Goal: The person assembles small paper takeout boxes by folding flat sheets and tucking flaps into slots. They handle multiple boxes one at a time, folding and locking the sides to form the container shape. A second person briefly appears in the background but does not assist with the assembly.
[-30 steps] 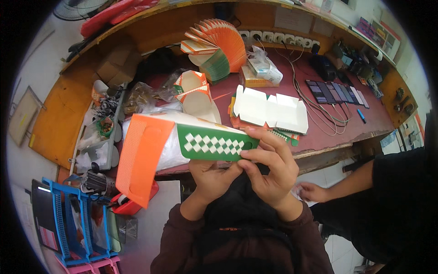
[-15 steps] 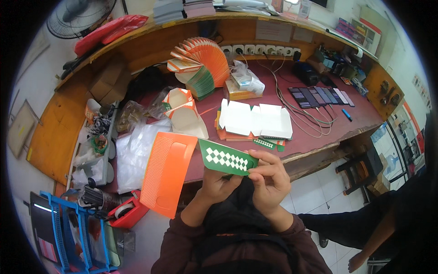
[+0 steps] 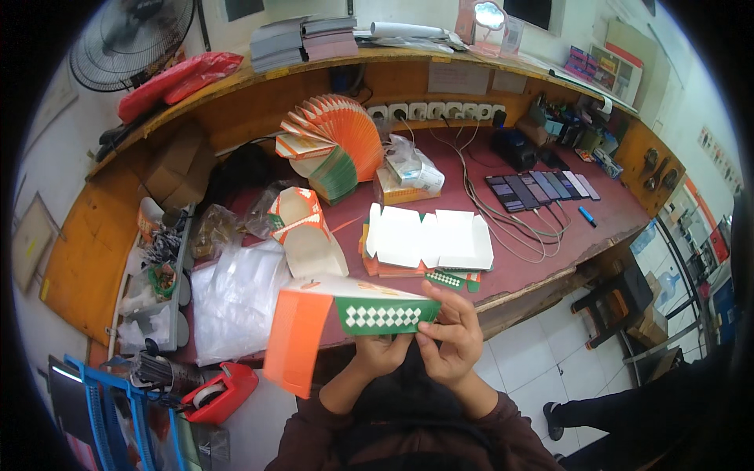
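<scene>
Between my hands, above the table's front edge, is a partly folded cardboard box [image 3: 296,337] with an orange flap hanging at the left. Its green side panel with white diamonds faces me. My left hand [image 3: 382,355] grips it from below, fingers partly hidden behind the panel. My right hand [image 3: 452,334] pinches the panel's right end between thumb and fingers. Just beyond lies a stack of flat box blanks [image 3: 428,239], white inside up. Left of the stack are open folded boxes [image 3: 312,250], and behind them a fanned row of orange and green boxes [image 3: 349,141].
Clear plastic bags [image 3: 236,294] cover the table's left side. A red tape dispenser [image 3: 224,392] and blue rack [image 3: 98,408] stand lower left. Several phones [image 3: 542,191] with cables lie right, near a blue marker [image 3: 587,217]. Another person's dark-clothed leg [image 3: 620,416] is at right.
The box has tipped so its green panel stands more level and its top edge shows. The orange flap has swung closer to my left arm. The whole view has shifted slightly.
</scene>
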### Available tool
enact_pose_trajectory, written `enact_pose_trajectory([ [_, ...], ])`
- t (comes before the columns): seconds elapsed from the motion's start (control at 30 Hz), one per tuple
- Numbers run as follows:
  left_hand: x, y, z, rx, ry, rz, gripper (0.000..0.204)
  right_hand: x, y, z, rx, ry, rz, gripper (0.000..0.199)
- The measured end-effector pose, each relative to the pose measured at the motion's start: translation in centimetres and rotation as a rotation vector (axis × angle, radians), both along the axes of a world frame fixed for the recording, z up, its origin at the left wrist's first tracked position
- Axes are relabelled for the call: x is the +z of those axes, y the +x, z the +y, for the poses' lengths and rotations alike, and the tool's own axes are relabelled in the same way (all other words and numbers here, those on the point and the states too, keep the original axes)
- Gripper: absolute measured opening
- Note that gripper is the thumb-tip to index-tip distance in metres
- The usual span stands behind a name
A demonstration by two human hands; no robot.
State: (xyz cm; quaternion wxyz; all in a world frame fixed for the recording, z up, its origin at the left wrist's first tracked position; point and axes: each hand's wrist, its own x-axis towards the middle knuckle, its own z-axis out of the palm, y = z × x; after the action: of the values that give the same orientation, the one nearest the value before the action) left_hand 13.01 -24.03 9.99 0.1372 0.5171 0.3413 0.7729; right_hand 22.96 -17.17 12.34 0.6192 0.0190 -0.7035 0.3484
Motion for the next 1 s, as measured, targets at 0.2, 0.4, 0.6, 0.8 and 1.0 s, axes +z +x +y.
enact_pose_trajectory([
  [0.2, 0.5, -0.2, 1.5, -0.264, -0.079, -0.388, 0.038, -1.6, -1.1, 1.9, -0.206, 0.130, -0.113, 0.025],
  [0.4, -0.1, -3.6, 3.5, -0.426, -0.317, -0.897, 0.028, -3.2, -1.3, 4.3, -0.324, 0.285, -0.402, 0.048],
  [0.6, -1.8, -6.8, 4.0, -0.621, -0.282, -1.253, 0.019, -2.8, 0.4, 9.1, -0.499, 0.081, -0.487, 0.071],
  [0.8, -1.1, -5.5, 5.4, -0.872, -0.101, -1.175, 0.031, -2.6, 0.2, 9.6, -0.409, 0.142, -0.312, 0.027],
  [1.0, -0.6, -1.2, 7.6, -0.299, -0.240, -0.391, 0.047, -1.8, -1.1, 6.7, -0.577, -0.008, -0.331, 0.025],
])
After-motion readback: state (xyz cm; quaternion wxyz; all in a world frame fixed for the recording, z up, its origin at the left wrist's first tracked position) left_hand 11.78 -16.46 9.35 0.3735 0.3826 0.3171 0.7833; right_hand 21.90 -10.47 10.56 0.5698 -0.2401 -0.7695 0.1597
